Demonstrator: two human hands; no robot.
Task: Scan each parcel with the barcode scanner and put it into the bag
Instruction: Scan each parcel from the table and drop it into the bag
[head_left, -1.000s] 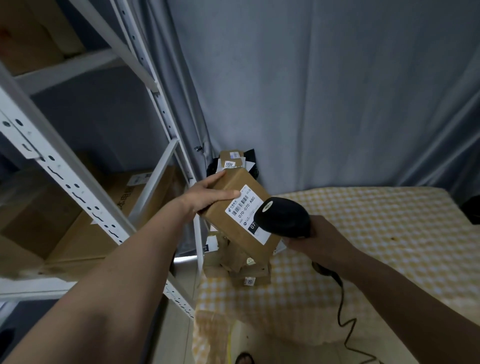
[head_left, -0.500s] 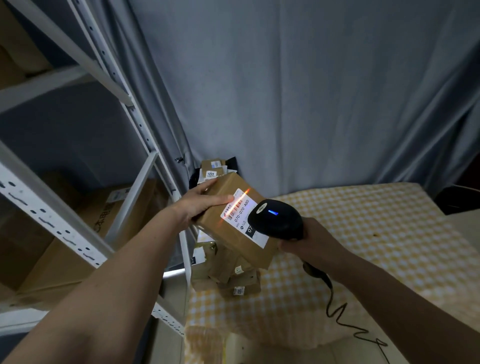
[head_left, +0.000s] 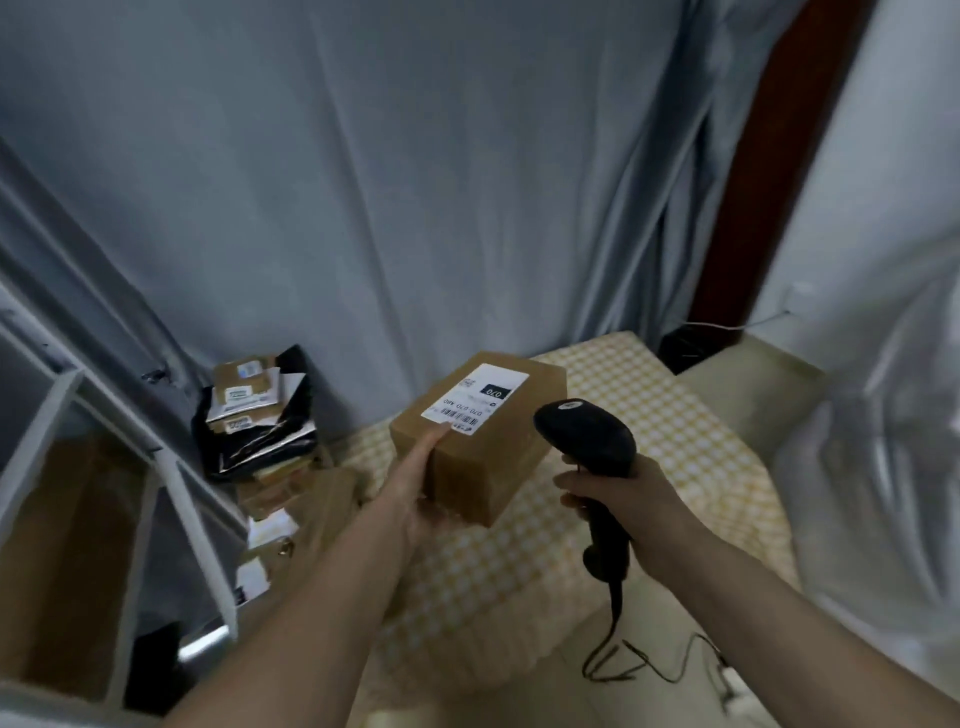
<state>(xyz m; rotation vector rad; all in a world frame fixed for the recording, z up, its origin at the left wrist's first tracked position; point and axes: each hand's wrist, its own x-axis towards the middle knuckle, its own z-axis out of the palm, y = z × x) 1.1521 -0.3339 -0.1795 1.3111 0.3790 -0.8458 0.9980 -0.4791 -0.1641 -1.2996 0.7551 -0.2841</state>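
The left hand (head_left: 415, 499) grips the parcel (head_left: 480, 436) from below, thumb on its top edge, held above the checked table (head_left: 649, 431). The right hand (head_left: 618, 499) is wrapped round the barcode scanner (head_left: 587, 441) beside it. The scan line lit half a second ago is gone, so scanning looks finished. Next, carry the parcel to what seems the clear bag (head_left: 883, 441) at right.

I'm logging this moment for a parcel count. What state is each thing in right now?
Cardboard parcel: lifted off the table, label side up.
Left hand: gripping the parcel's near end.
Barcode scanner: no beam showing, beside the parcel.
Right hand: closed on the scanner's handle.
Parcel pile: stacked at the table's left end.
Clear plastic bag: standing at far right.
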